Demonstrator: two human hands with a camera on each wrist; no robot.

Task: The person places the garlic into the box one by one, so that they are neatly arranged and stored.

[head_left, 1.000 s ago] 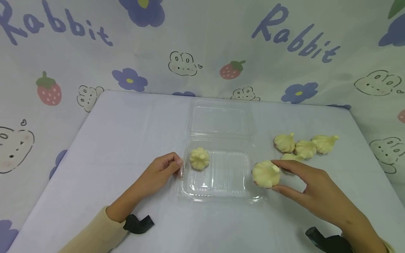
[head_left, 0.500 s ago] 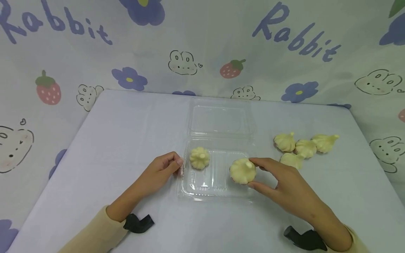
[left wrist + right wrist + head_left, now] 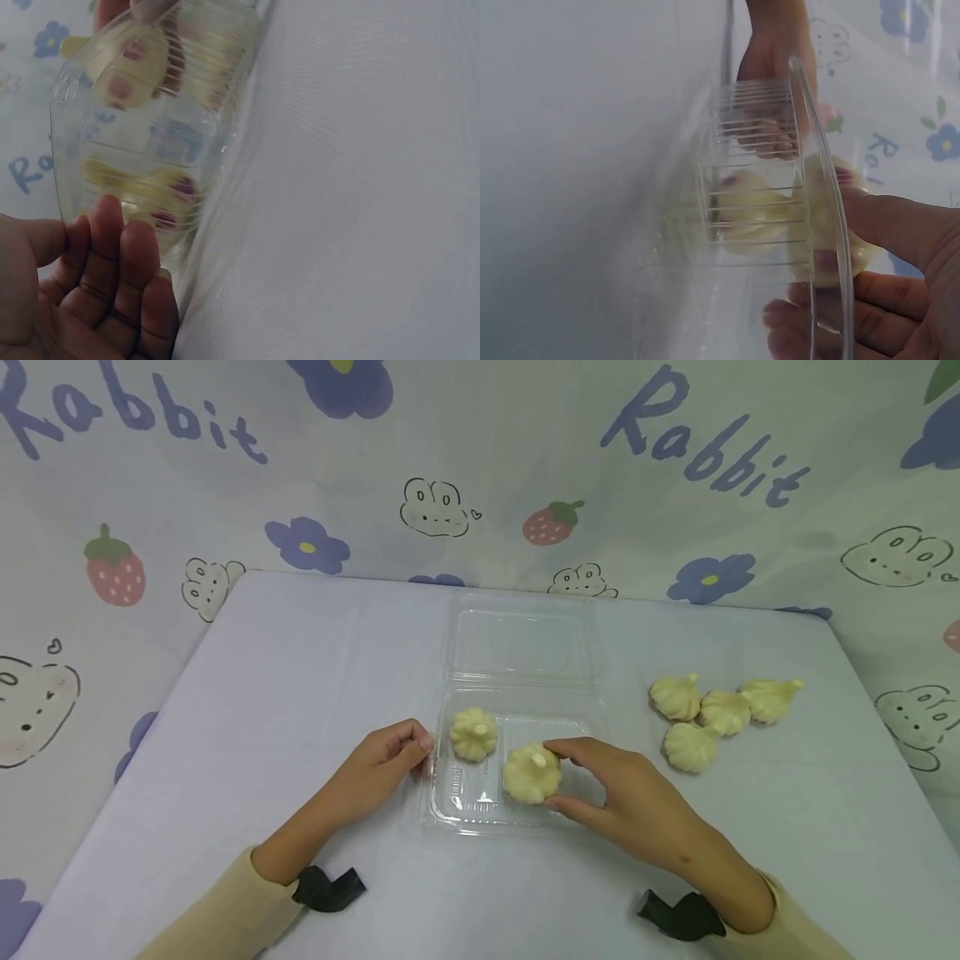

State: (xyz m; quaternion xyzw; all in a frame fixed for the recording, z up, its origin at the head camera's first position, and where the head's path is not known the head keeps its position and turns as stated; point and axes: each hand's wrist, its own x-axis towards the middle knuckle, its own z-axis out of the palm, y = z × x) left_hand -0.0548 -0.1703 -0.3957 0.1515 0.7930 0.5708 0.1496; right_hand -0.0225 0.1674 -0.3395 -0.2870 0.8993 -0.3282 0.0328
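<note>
A clear plastic clamshell box [image 3: 525,818] lies with its lid [image 3: 525,647] folded back. My left hand [image 3: 386,764] pinches its left rim between thumb and fingers, which the left wrist view shows close up. Inside, at the left end, one garlic bulb [image 3: 473,735] stands with its stem up. Between thumb and fingertips, my right hand [image 3: 637,797] grips a second garlic bulb [image 3: 531,774] over the middle of the tray. In the right wrist view this held bulb [image 3: 862,251] is partly behind the box wall, above the tray floor.
To the right of the box several more garlic bulbs [image 3: 723,714] lie in a close group on the white tablecloth [image 3: 315,652]. A curtain [image 3: 495,443] with rabbits, flowers and strawberries hangs behind the table. Black wrist mounts [image 3: 327,890] sit at both sleeves.
My right hand has carried its garlic bulb leftward, from the box's right edge to over the middle of the tray. The left hand has stayed at the left rim.
</note>
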